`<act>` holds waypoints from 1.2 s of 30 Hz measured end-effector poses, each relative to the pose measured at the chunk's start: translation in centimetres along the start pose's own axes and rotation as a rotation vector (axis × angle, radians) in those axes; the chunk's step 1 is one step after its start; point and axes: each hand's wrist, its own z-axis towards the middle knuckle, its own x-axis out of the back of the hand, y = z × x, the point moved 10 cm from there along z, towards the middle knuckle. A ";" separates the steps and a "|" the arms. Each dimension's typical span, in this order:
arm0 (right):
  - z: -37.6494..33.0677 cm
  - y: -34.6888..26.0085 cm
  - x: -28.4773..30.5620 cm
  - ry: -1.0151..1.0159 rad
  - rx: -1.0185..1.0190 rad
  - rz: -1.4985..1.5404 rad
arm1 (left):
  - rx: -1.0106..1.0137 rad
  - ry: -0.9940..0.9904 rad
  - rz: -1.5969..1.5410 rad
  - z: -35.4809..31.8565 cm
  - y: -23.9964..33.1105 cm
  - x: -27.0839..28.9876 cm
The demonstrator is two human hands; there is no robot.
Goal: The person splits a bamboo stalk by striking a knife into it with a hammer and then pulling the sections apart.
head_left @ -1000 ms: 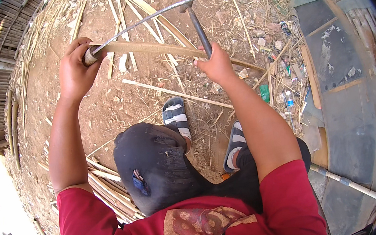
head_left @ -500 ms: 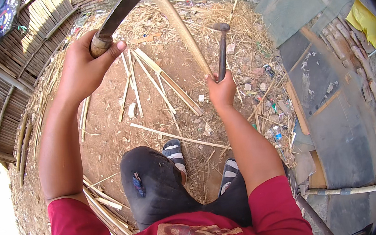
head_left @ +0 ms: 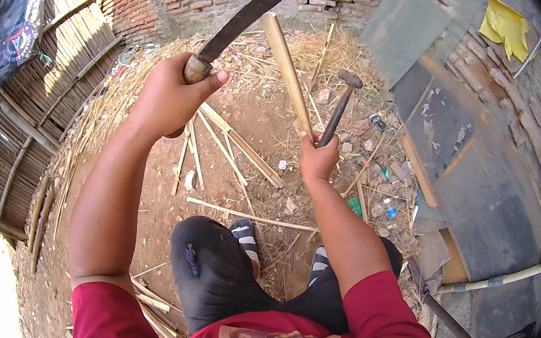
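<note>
The left hand is closed around the short brown wooden handle of a machete with a broad, dark, curved metal blade; the thumb lies toward the blade end of the handle, and the handle's butt shows below the fist; the blade slants up and to the right. The right hand grips two things together: a long, pale tan split-bamboo piece, which rises from the fist leaning slightly left, and a dark-handled hammer with a rounded grey metal head, which leans up and to the right. In this view the bamboo's top end lies right by the blade's lower edge; whether they touch, I cannot tell.

Below the hands, the person's knee in black trousers and feet in dark sandals with pale straps show over the brown dirt ground; thin, pale bamboo strips lie scattered there, and more sit bundled beside the left knee. Dry straw spreads toward a red brick wall; dark flat panels stand along the right, near a crumpled yellow sheet.
</note>
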 end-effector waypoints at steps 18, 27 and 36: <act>-1.3 -1.7 1.2 0.046 -0.022 0.088 | -0.122 -0.043 0.336 2.3 7.5 1.1; 0.5 -2.5 6.0 0.066 0.099 0.052 | -0.163 -0.085 0.417 2.0 9.0 1.7; 4.3 -14.4 19.6 -0.096 0.286 0.027 | -0.246 -0.074 0.377 1.5 10.0 1.3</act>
